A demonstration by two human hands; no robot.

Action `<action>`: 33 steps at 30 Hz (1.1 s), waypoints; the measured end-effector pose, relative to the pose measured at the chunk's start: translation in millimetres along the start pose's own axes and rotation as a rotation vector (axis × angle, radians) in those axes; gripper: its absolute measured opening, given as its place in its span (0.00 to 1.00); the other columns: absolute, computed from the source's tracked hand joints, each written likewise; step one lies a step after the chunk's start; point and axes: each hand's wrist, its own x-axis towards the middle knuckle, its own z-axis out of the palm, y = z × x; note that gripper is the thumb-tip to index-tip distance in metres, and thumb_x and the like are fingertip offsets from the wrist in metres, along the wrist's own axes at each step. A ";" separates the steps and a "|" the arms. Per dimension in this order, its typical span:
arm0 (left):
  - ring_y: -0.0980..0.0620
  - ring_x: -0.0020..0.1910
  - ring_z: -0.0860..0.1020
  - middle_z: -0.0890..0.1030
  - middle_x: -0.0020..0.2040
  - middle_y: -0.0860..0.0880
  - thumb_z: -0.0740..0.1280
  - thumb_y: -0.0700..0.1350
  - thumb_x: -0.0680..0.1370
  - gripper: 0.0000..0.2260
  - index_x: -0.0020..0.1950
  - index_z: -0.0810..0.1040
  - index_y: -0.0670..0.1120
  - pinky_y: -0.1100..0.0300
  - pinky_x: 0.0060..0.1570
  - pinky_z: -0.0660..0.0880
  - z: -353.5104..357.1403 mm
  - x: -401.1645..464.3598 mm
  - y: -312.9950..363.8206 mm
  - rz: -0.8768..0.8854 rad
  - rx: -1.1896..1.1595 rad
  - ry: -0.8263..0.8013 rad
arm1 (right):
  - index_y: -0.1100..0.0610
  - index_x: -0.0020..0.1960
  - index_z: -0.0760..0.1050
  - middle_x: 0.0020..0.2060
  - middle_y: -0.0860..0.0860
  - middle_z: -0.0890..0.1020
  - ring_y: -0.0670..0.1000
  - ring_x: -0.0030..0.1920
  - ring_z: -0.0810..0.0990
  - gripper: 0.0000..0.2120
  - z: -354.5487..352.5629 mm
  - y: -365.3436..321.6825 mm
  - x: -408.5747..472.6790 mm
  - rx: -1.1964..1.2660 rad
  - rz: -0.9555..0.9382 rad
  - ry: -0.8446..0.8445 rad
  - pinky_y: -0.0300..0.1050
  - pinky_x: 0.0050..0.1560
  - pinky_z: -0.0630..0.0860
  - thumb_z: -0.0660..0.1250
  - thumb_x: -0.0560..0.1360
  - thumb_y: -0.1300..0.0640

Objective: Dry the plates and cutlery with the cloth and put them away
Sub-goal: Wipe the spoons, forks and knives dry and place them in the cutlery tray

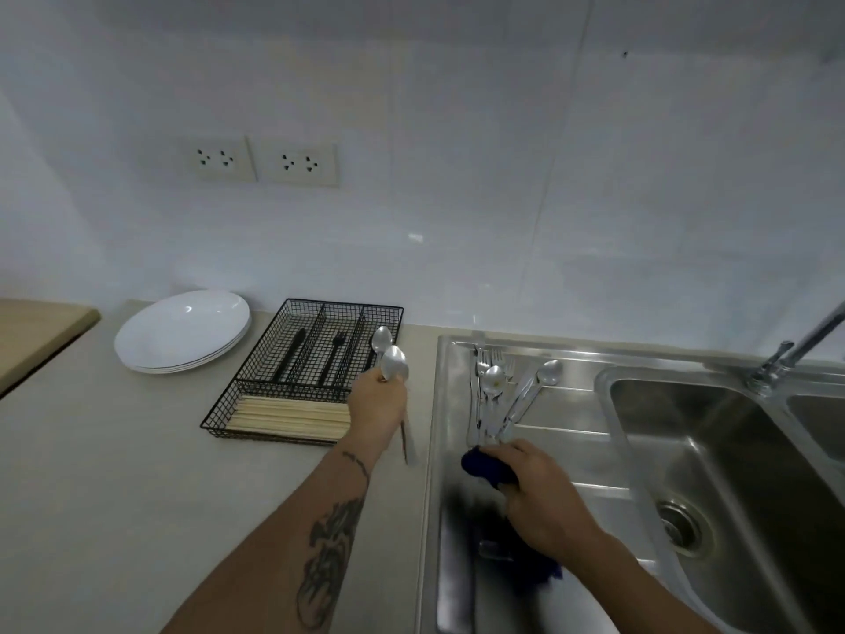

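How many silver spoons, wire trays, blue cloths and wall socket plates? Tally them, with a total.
Silver spoons: 4, two in the left hand, two on the drainboard
Wire trays: 1
Blue cloths: 1, in the right hand
Wall socket plates: 2
Total: 8

Left hand [376, 404] hid its fingers and the spoon [394, 363] handle grip. Cloth [484, 469] was mostly under the right hand [544, 501], its lower end blurred. Tap [804, 340] and second basin [818, 418] were cut off at right edge. Black cutlery [315, 354] in the organizer [256, 404] was too small to identify.
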 end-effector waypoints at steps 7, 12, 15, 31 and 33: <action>0.51 0.25 0.68 0.73 0.28 0.48 0.65 0.52 0.80 0.20 0.31 0.73 0.43 0.62 0.28 0.63 -16.4 87.3 6.2 -0.133 0.118 0.014 | 0.45 0.60 0.77 0.52 0.45 0.78 0.44 0.51 0.75 0.23 -23.2 13.5 43.1 0.245 0.160 0.078 0.25 0.49 0.65 0.65 0.73 0.69; 0.47 0.33 0.73 0.73 0.30 0.46 0.65 0.44 0.79 0.17 0.30 0.71 0.43 0.62 0.30 0.65 -11.6 134.6 5.7 -0.002 0.358 0.033 | 0.43 0.58 0.76 0.52 0.43 0.79 0.36 0.49 0.75 0.23 -27.3 32.9 64.3 0.342 0.255 0.105 0.22 0.46 0.66 0.65 0.73 0.70; 0.48 0.34 0.74 0.76 0.33 0.46 0.64 0.36 0.76 0.11 0.33 0.71 0.42 0.61 0.32 0.66 -2.8 144.3 -0.9 0.069 0.573 -0.004 | 0.42 0.55 0.76 0.51 0.42 0.80 0.34 0.49 0.75 0.25 -22.7 45.4 70.4 0.386 0.312 0.125 0.21 0.47 0.66 0.65 0.72 0.70; 0.50 0.41 0.77 0.76 0.42 0.49 0.66 0.50 0.76 0.09 0.42 0.77 0.46 0.56 0.40 0.76 153.6 37.1 -31.2 0.337 0.824 -0.246 | 0.47 0.60 0.78 0.51 0.43 0.82 0.40 0.51 0.78 0.22 -24.0 84.2 71.4 0.531 0.438 0.198 0.27 0.47 0.70 0.65 0.73 0.69; 0.51 0.40 0.77 0.77 0.41 0.48 0.67 0.49 0.75 0.08 0.43 0.77 0.45 0.57 0.37 0.74 160.2 37.5 -31.6 0.340 0.888 -0.239 | 0.47 0.59 0.78 0.50 0.42 0.82 0.40 0.50 0.78 0.22 -26.8 88.1 65.4 0.553 0.454 0.217 0.28 0.48 0.70 0.65 0.73 0.70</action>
